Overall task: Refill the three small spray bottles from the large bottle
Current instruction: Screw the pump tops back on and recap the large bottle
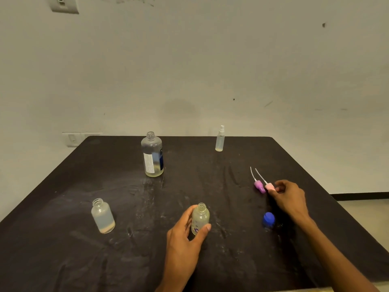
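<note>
Two hands are in view over the dark table (pixel 63 260), both yours. Nearest you, your left hand (pixel 185 239) grasps a small uncapped bottle (pixel 200 218) with a purple flower print; the thumb wraps its right side and the fingers curl round its left. That bottle stands upright near the front middle of the table and looks nearly full of a pale liquid.

Level with it on the left, well apart, stands a second small bottle (pixel 103 216), frosted, open at the neck, with only a shallow layer of liquid at its base.

To the right, a blue cap (pixel 268 219) lies on the table just beside your right forearm. A little farther back, your right hand (pixel 289 197) has its fingers curled around the pink spray head (pixel 270 187), pinching its body at table level; whether it is lifted off the surface you cannot tell. Just left of it lies a purple spray head (pixel 259 186), close beside the pink one. Both have thin white dip tubes pointing away from you.

Farther back, left of centre, the large bottle (pixel 152 155) stands upright and uncapped, clear with a white and blue label, holding only a low level of pale liquid.

Farthest off, near the back edge toward the right, a slim spray bottle (pixel 220 140) stands with its white sprayer fitted, a little liquid at its base. Behind the table rises a pale wall (pixel 189 60) with switch plates (pixel 72 139) at left.
</note>
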